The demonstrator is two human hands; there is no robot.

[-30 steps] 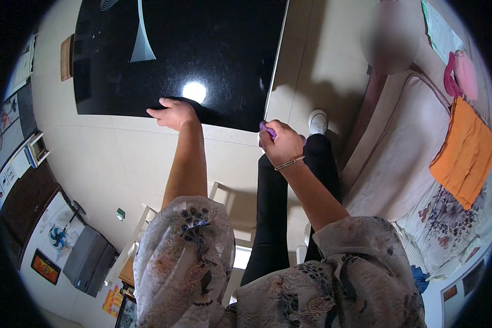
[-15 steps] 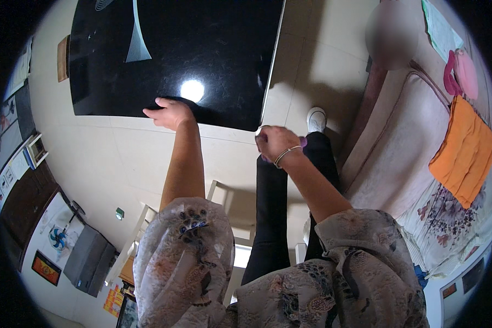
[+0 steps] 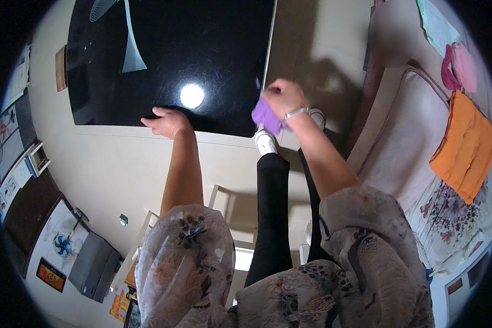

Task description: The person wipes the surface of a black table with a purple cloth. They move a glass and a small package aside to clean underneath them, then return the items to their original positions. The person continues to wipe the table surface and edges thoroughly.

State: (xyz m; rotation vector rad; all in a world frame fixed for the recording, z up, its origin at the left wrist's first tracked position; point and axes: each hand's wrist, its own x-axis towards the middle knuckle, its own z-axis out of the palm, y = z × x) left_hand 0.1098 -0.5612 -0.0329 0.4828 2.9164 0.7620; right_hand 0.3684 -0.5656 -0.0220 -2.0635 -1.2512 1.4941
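purple cloth (image 3: 263, 116) hung bunched in the right hand (image 3: 285, 98) beside the near right corner of the black table (image 3: 213, 49), while the left hand (image 3: 170, 123) lay at the near edge, fingers loosely parted, and a loose grip might have let the cloth slip to the floor (image 3: 98, 158) or snag on that corner.

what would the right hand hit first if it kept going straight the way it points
Probably the right side edge of the black tabletop, just ahead of the right hand and its purple cloth; depth is unclear, so it might pass above.
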